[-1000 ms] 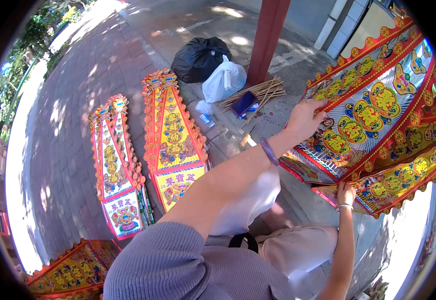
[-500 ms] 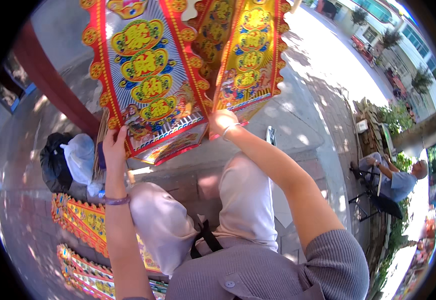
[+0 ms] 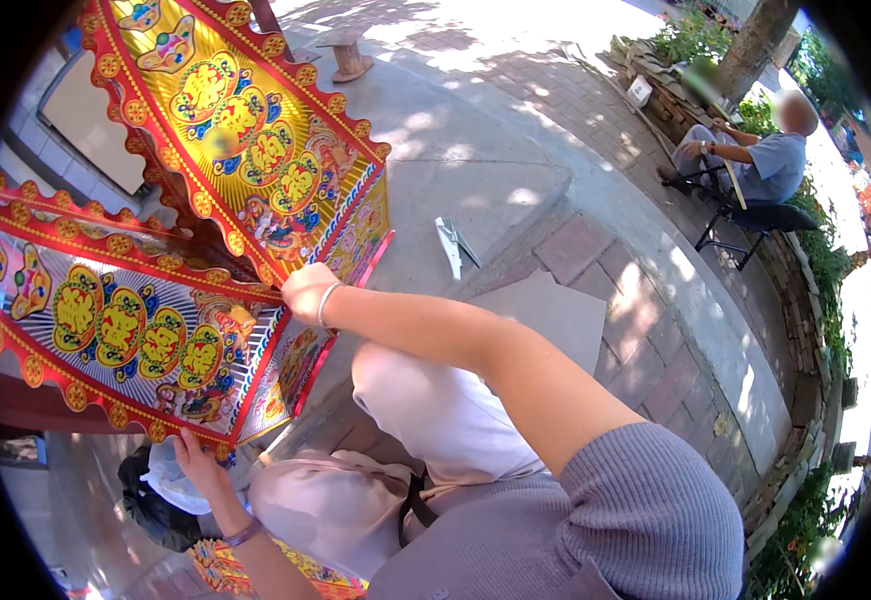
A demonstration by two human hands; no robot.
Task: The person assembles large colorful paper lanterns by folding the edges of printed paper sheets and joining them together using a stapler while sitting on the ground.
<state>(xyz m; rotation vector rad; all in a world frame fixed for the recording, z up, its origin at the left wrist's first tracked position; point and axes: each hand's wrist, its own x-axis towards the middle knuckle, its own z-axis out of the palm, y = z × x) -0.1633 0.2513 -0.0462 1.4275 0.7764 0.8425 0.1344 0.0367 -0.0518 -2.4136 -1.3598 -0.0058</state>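
A large folded paper decoration fills the upper left. It has a gold panel and a silver panel, both edged in red scallops and printed with yellow medallions. My right hand is closed on the lower corner where the two panels meet. At the silver panel's lower outer corner, my left hand grips the red border. Its fingers are partly hidden behind the panel. The decoration's narrow end tilts toward my knees, and its wide end points up and left.
A white-and-silver hand tool lies on the concrete beside a flat grey sheet. Black and white bags and more printed panels are at lower left. A seated person is at far right, near a tree trunk.
The decoration has swung left and turned so that its wide end points up-left, both hands moving with it. My view has shifted right, and the hand tool and grey sheet show more fully.
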